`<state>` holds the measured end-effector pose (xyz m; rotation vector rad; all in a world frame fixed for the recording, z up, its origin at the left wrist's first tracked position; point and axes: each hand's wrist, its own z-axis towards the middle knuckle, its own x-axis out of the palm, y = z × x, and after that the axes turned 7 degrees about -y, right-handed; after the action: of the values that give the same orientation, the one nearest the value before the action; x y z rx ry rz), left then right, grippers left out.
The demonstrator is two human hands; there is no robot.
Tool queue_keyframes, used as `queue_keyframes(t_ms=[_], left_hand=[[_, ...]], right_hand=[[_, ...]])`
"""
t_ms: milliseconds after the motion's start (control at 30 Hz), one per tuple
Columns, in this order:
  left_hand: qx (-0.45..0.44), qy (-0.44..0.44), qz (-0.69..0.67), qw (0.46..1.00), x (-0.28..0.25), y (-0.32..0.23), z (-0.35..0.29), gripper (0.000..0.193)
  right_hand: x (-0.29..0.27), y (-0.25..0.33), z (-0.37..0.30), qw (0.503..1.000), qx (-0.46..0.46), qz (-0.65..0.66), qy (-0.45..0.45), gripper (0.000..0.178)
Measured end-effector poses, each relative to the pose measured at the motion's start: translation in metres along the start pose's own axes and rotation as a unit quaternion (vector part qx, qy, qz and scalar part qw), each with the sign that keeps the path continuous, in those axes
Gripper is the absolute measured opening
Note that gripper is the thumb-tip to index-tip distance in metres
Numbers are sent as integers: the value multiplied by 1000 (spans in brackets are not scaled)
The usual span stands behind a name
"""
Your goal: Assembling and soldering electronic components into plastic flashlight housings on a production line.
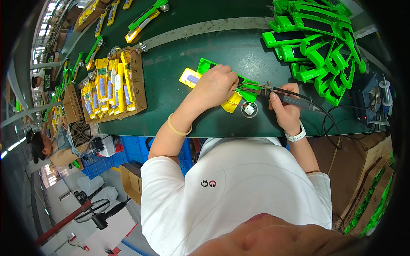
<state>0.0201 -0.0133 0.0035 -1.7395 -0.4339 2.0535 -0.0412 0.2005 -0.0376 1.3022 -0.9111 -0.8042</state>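
My right hand (pixel 286 112) is wrapped round the dark handle of a soldering iron (pixel 299 103), whose metal tip end points left over the work. My left hand (pixel 217 85) is closed, fingertips pinched close to that tip; whatever they hold is hidden. Beneath it lie a green plastic housing (pixel 205 65) and a yellow plastic housing (pixel 231 103), both partly covered by the hand. A purple-blue battery cell (pixel 193 79) shows in the yellow piece. Thin wires run beside a round clear lamp head (pixel 249 109) with a white centre, near the table edge.
A cardboard box (pixel 137 81) of yellow housings stands left. Green housings (pixel 314 47) pile up at the far right. A soldering station (pixel 363 102) with a black cable (pixel 331 115) sits right. A metal strip (pixel 205 29) crosses the green table. Another person (pixel 60 149) works at far left.
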Motion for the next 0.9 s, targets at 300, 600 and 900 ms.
queue_keyframes(t_ms=[300, 600, 900], left_hand=[[-13, 5, 0, 1000, 2, 2, 0, 4], [-7, 17, 20, 1000, 5, 1, 4, 10], [-5, 1, 5, 1000, -2, -17, -1, 5]], right_hand=[[-8, -2, -4, 987, -90, 83, -102, 23], [18, -5, 13, 999, -36, -33, 4, 23], [23, -1, 9, 994, -32, 109, -3, 25]])
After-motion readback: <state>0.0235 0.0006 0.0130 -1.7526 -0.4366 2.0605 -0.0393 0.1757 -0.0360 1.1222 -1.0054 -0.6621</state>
